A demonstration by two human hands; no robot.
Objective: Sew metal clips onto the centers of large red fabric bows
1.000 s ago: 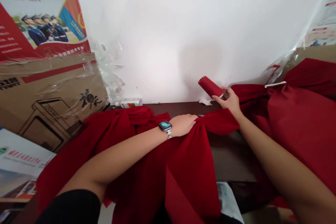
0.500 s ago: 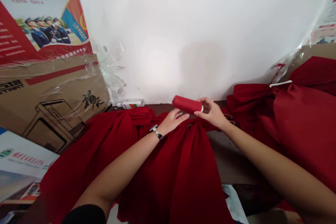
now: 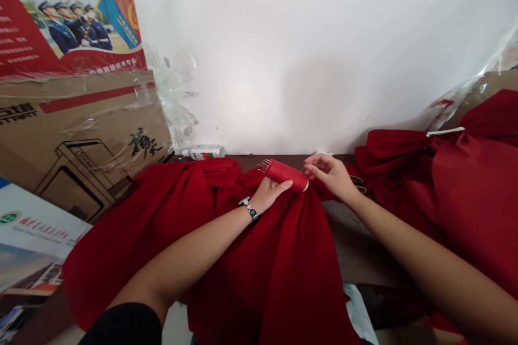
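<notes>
A spool of red thread (image 3: pixel 286 174) lies tilted in my left hand (image 3: pixel 270 193), the thumb across its near side. Several thin needles stick out of the spool's left end. Just off its right end is my right hand (image 3: pixel 332 173), fingers curled and thumb close to them in a pinch. Whatever it may hold is too small to make out. Below both hands, gathered dark red cloth (image 3: pixel 299 259) hangs over the table's edge. A watch (image 3: pixel 250 208) is on my left wrist.
A white bottle (image 3: pixel 204 152) lies by the wall. Scissor handles (image 3: pixel 358 183) show right of my right hand. More red cloth (image 3: pixel 477 188), bunched with a white strip (image 3: pixel 445 131), is piled at right. A cardboard box (image 3: pixel 93 140) stands at left.
The spool has passed from my right hand to my left and sits slightly lower. My right hand has come off it and stays close to its right end.
</notes>
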